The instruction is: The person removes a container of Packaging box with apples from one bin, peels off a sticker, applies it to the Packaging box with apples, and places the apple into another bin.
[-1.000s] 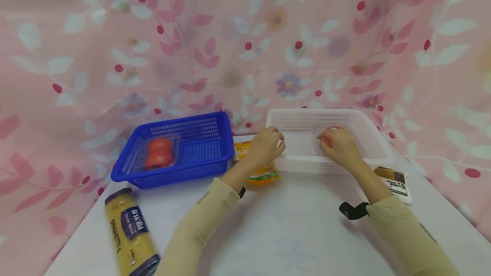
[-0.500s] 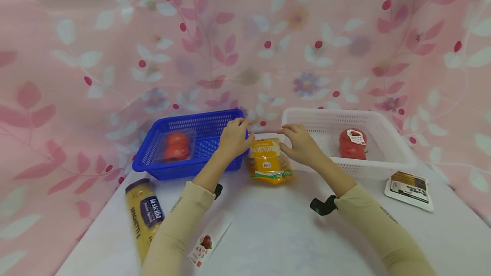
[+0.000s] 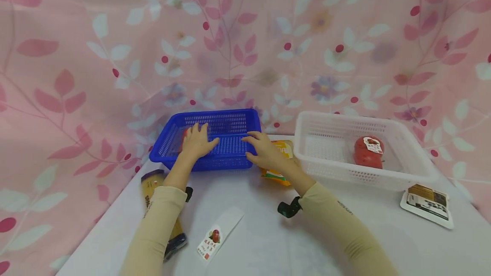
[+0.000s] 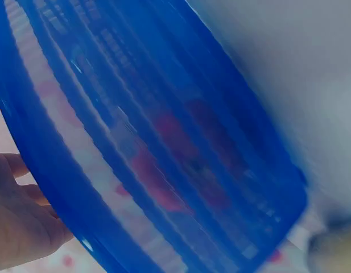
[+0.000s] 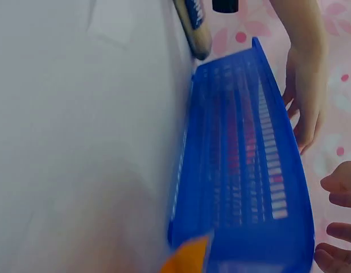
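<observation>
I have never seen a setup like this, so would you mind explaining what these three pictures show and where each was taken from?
No machine here: a person works with two bare hands and wears three cameras. The wide picture comes from the head; the two blurry ones come from the wrists, close to the blue basket. The left hand reaches into that basket with straight fingers, over a red pack inside; the right hand hovers at its near right corner. Neither plainly grips anything. On the white table also lie a white basket holding packed tomatoes, an orange packet, a spaghetti pack, a paper label and a flat packet.
</observation>
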### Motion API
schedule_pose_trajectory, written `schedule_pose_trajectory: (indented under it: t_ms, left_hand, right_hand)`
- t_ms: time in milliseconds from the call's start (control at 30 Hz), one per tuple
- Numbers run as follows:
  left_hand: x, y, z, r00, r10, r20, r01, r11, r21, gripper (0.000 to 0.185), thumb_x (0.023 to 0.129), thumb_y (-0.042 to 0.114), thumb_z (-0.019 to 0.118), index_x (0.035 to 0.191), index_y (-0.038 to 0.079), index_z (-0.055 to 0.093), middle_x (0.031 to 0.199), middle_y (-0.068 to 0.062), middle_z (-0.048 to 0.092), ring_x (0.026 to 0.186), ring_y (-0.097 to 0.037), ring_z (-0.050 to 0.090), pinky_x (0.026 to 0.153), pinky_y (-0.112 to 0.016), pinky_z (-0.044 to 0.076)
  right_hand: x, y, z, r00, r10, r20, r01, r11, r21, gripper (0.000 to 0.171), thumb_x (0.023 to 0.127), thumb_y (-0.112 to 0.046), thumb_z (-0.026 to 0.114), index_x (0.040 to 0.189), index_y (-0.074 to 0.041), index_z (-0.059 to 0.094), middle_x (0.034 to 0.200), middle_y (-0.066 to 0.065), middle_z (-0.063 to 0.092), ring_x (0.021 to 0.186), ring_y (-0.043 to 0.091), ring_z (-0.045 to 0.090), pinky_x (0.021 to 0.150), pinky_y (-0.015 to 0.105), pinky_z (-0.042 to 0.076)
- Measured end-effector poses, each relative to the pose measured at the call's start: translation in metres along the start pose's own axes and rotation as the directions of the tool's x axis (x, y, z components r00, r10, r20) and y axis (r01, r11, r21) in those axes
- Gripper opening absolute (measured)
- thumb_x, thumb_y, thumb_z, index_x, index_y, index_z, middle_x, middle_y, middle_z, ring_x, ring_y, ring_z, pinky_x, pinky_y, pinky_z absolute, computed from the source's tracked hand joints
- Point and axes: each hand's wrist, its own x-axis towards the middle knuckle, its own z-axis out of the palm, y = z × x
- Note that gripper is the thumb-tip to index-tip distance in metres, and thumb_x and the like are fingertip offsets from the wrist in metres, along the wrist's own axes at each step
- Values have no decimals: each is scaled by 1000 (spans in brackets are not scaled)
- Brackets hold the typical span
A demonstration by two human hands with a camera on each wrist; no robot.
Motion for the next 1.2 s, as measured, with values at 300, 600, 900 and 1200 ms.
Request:
schedule_pose_trajectory:
  t_ms: [300, 600, 900, 1200]
  left_hand:
    - [-10, -53, -16, 996, -62, 66, 65, 997, -40, 78, 87, 47, 52, 142, 0, 22, 139, -33, 21, 123, -54, 25, 93, -65, 29]
    - [-14, -75, -19, 988, -84, 128, 88, 996, -29, 78, 90, 45, 48, 140, -7, 19, 137, -37, 24, 123, -55, 24, 98, -63, 22]
    - [-12, -81, -17, 974, -120, 191, 128, 991, -32, 80, 89, 50, 45, 141, -5, 20, 138, -35, 26, 127, -48, 25, 98, -64, 23]
    - [-7, -85, -12, 979, -95, 180, 106, 993, -51, 84, 85, 57, 48, 140, -2, 26, 136, -33, 31, 125, -52, 23, 96, -68, 19]
  right_hand:
    - [39, -30, 36, 997, -27, 69, 19, 994, 111, 46, 89, -22, 59, 131, -8, 48, 137, 16, 40, 124, 32, 39, 100, 45, 34]
    - [70, -47, 57, 990, -7, 137, -13, 989, 148, 45, 92, -25, 55, 133, -9, 46, 137, 16, 39, 123, 31, 41, 98, 44, 38]
    - [104, -53, 80, 941, 90, 325, -127, 987, 95, 50, 96, -33, 46, 138, -8, 39, 141, 15, 35, 131, 26, 31, 102, 43, 32]
    - [120, -46, 87, 893, 129, 431, -206, 969, 137, 64, 91, -43, 50, 144, -11, 30, 145, 13, 30, 134, 27, 25, 105, 44, 27]
